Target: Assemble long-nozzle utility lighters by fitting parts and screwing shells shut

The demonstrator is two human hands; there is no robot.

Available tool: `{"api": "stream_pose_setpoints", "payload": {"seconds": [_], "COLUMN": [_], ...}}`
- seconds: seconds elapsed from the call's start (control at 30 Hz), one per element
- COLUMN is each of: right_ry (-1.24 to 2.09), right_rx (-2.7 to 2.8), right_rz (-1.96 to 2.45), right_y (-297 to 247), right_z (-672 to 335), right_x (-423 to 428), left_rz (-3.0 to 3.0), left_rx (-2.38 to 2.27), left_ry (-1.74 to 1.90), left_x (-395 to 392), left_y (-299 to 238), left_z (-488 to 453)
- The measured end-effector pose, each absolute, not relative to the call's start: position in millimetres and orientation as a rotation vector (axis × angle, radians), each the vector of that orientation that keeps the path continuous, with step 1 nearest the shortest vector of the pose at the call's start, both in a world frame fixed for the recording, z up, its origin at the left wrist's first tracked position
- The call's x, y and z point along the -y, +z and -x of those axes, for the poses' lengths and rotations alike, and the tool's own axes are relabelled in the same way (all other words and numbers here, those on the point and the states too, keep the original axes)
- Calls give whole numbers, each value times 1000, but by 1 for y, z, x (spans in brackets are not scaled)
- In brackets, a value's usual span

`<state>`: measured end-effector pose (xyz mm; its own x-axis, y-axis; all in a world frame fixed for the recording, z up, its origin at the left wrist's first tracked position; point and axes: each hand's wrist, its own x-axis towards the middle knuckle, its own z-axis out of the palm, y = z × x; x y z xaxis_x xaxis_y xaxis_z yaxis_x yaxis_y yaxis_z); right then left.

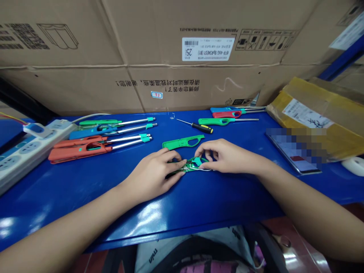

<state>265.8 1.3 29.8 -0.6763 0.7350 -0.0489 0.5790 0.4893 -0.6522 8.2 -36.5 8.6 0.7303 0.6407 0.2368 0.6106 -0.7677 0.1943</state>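
Observation:
An opened green lighter shell (186, 168) lies on the blue tabletop, with a teal trigger piece (195, 162) and thin wire-like parts in it. My left hand (157, 170) grips the shell's left end, fingertips and thumb closed around it. At the trigger piece, my right hand (224, 156) is closed in a pinch, its fingers at the right side of the shell. The fingers partly hide the inner parts. Just behind my hands rests the other green shell half (183, 142), its hollow side showing. A black and yellow screwdriver (202, 128) lies farther back, near a few tiny screws (172, 116).
Several long-nosed lighters (82, 151) lie at the left beside a white power strip (31, 148). More lighters, including a green one (216, 121), lie back right. A phone (292, 151) and a yellow-taped carton (321, 110) are right. A large cardboard box (99, 91) walls the back.

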Motion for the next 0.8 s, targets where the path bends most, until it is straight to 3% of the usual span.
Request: {"api": "stream_pose_setpoints", "payload": {"seconds": [0.8], "right_ry": [983], "right_rx": [2358], "right_rz": [1074], "right_y": [22], "right_z": [-257], "right_x": [6], "left_rz": [-2782], "left_rx": [-1017], "left_ry": [444], "left_x": [38], "left_y": [9], "left_z": [-9]}}
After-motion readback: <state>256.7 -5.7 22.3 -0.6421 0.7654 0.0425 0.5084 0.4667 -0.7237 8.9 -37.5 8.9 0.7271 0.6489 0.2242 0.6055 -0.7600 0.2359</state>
